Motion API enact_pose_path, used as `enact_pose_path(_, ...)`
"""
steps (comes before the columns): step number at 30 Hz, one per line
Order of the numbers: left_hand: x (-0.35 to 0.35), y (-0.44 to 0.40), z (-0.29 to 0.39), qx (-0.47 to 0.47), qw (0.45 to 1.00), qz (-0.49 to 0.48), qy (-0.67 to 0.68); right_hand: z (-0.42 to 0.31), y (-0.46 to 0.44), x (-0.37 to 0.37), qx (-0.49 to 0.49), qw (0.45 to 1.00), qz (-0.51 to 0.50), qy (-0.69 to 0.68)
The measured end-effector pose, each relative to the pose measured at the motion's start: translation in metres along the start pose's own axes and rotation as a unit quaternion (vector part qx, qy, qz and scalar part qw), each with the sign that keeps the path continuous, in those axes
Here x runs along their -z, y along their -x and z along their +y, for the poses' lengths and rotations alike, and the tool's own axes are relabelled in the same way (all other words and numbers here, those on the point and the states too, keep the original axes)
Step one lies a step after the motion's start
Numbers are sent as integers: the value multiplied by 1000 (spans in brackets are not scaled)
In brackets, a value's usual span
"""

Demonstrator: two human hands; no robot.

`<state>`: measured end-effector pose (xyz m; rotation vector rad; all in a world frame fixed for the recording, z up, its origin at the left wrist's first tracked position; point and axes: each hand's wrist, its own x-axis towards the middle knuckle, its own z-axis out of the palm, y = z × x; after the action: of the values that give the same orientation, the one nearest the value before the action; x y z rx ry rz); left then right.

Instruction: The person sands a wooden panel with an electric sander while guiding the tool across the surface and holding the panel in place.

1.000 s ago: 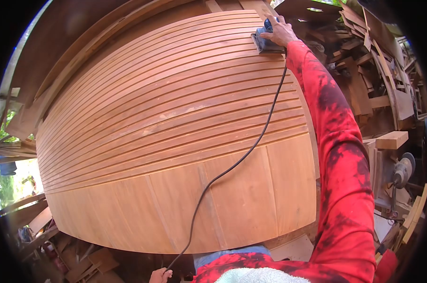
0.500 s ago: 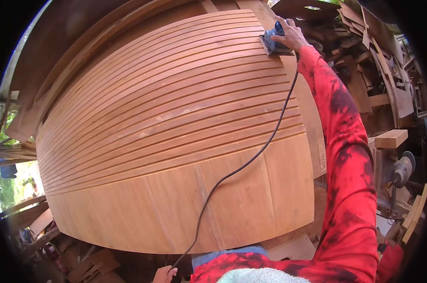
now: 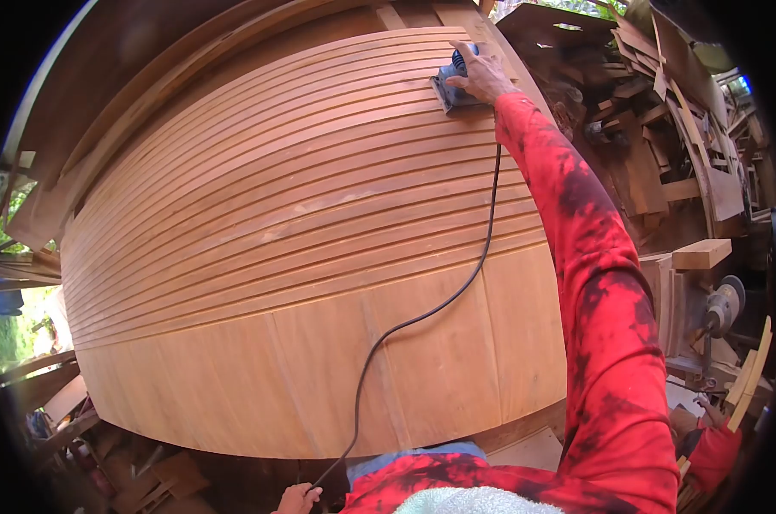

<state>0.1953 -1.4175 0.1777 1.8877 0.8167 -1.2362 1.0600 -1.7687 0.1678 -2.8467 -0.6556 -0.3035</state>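
Note:
My right hand is wrapped round a blue-grey electric sander, which rests on the grooved far part of a large wooden panel. The sander is near the panel's far right corner, its base against the slatted surface. From it a black power cord curves down across the panel to the near edge. There my left hand has its fingers closed on the cord, partly cut off by the bottom of the view. Long parallel grooves run across the panel's upper part; its near part is smooth.
Stacked wood offcuts fill the right side. A wood block and a machine with a round disc stand at right. Another person's red sleeve shows at lower right. More scraps lie at lower left.
My right hand and the sander have moved left and slightly nearer over the grooves. The cord has shifted left with them. At lower right, more of another person's arm shows.

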Motion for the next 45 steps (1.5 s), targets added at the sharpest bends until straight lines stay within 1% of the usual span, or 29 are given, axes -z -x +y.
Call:
enact_pose_path(4, -17, -2, -10, -3, 1000, -6, -4, -11, 3, -2, 7, 1000, 4, 3)
enact_pose_path(6, -17, 2, -12, -7, 1000, -2, 1, -26, 4, -1, -22, 1000, 4, 2)
enact_pose_path(11, -35, 0, -6, -11, 1000, -3, -13, -43, 9, -2, -41, 999, -1, -2)
enact_pose_path(13, -42, 1, 0, -46, 998, 17, 35, -55, 9, -7, -55, 998, -8, -13)
enact_pose_path(20, -57, 1, 9, -57, 998, 20, 12, -97, 14, -3, -93, 995, -24, -20)
enact_pose_path(23, -58, 8, 14, -52, 998, 26, 26, -84, 13, 0, -93, 995, -19, -22)
enact_pose_path(25, -56, 10, 10, -63, 997, 30, 10, -72, 13, 7, -82, 996, -32, -25)
enact_pose_path(29, -58, 12, 13, -62, 998, 27, -2, -37, 16, 13, -106, 994, -28, -25)
enact_pose_path(31, -55, 18, 32, -18, 999, 12, 36, -14, 14, 12, -113, 994, -14, 2)
enact_pose_path(35, -41, 19, 42, -12, 998, 15, 54, 30, -2, -4, -92, 996, -5, -15)
enact_pose_path(38, -23, 21, 40, 6, 998, 6, 57, 39, -5, 2, -77, 997, -8, -7)
enact_pose_path(43, 0, 21, 32, -27, 999, 5, 29, 40, 3, 19, -65, 997, -9, 48)
enact_pose_path(45, 6, 17, 25, -30, 999, 3, 35, 40, 3, 21, -66, 997, -13, 38)
